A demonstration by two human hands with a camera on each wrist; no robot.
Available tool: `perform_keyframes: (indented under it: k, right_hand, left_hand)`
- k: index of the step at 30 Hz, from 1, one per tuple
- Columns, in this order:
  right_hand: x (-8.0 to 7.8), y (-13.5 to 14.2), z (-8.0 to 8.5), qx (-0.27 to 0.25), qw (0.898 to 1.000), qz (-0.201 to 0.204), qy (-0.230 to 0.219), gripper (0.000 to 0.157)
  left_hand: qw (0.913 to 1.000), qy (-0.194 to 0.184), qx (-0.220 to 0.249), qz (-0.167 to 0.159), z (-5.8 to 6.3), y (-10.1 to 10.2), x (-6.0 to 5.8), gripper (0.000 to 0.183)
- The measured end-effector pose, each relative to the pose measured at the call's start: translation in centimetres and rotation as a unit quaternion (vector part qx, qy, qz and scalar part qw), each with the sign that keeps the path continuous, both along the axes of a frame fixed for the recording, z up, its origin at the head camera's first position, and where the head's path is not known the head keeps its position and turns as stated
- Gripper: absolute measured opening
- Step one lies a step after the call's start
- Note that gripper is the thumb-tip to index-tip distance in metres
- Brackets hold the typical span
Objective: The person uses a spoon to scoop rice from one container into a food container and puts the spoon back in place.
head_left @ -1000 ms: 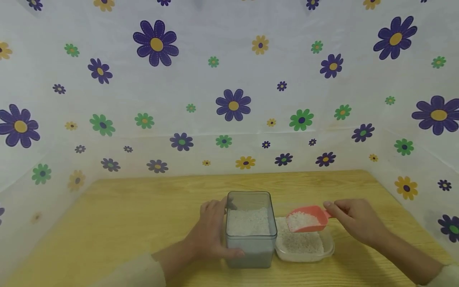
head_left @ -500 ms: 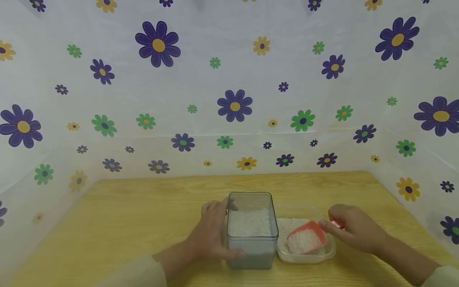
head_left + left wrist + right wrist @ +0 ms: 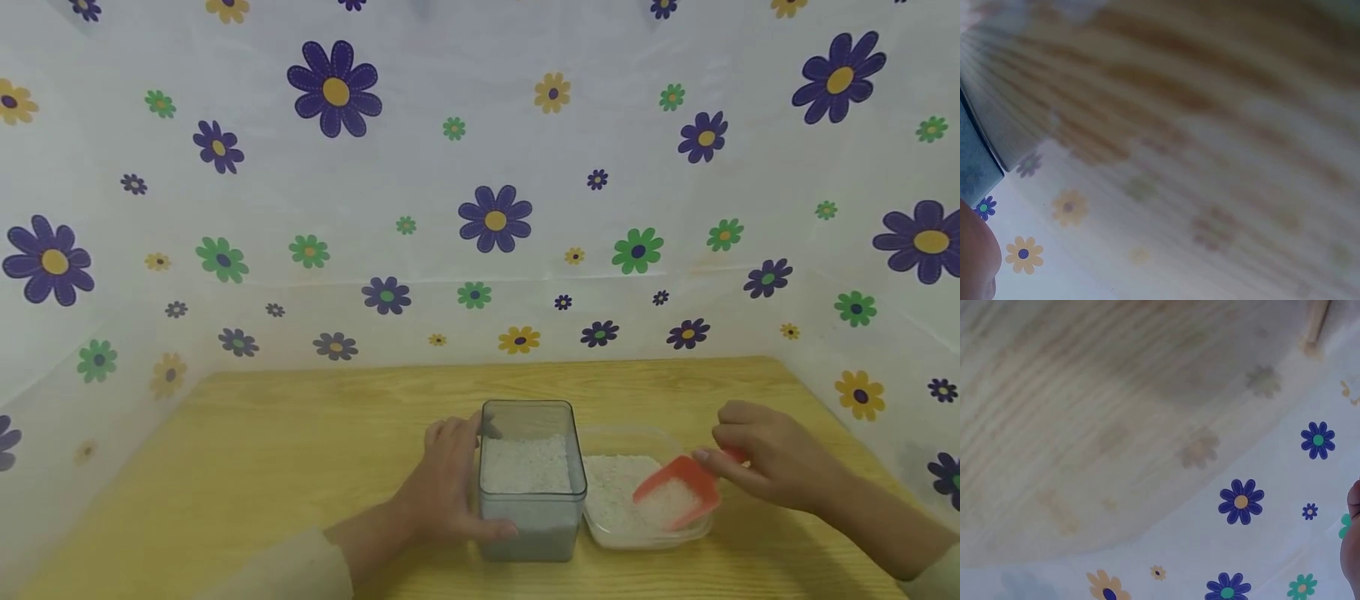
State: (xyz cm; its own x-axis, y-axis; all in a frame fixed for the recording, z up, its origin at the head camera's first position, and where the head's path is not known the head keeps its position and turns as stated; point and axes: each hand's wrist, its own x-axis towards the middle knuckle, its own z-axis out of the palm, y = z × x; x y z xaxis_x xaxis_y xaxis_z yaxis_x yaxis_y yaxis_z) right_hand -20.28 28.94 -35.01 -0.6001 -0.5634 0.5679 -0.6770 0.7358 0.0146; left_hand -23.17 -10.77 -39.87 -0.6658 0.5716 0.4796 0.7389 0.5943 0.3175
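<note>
My left hand (image 3: 442, 492) holds the left side of a grey see-through square bin (image 3: 532, 525), thumb across its front and fingers along its far left side. White rice (image 3: 525, 465) fills much of the bin. Beside it on the right stands a shallow clear plastic tub (image 3: 637, 537), also with rice (image 3: 618, 479) in it. My right hand (image 3: 780, 458) grips the handle of a pink scoop (image 3: 701, 483), thumb along the top. Tilted over the tub's right side, the scoop has rice in its bowl. A corner of the bin (image 3: 979, 156) shows in the left wrist view.
Both containers stand on a wood-grain table (image 3: 300, 450). A white sheet (image 3: 420, 167) printed with flowers rises behind the table and along both sides. The right wrist view shows mostly this sheet (image 3: 1185, 550) and blurred table.
The scoop was level over the tub with a heap of rice, then dipped toward the tub's front, and now sits farther right. The left hand and the bin have kept their places.
</note>
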Motion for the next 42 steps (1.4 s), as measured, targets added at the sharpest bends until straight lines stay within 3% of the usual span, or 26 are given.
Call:
perform_keyframes:
  k: [11,17,20,27,33,42]
  right_hand:
    - [-1.1,-0.4,3.1,0.082,0.989,0.078,0.094,0.046]
    - [-0.8,-2.7,5.0,0.120,0.962,0.150,0.194,0.044]
    - [-0.5,-3.5,5.3,0.138,0.955,0.161,0.206,0.043]
    - [-1.1,-3.7,3.9,0.121,0.966,0.149,0.176,0.048]
    - [-1.5,-5.4,2.4,0.122,0.959,0.163,0.195,0.050]
    - [-1.7,-4.9,5.5,0.125,0.954,0.084,0.259,0.054]
  left_hand:
    - [1.0000,0.001,-0.007,0.003,0.0,-0.1,0.1,0.111]
    - [1.0000,0.000,-0.007,0.002,0.1,-0.2,0.2,0.112]
    - [1.0000,0.002,-0.005,0.002,0.0,-0.2,0.2,0.113]
    - [0.9999,0.012,0.000,-0.002,-0.2,-0.2,0.1,0.112]
    - [0.9999,0.008,0.008,-0.006,-0.6,-0.2,0.0,0.109]
    - [0.9999,-0.005,-0.008,0.004,0.1,-0.1,0.0,0.114]
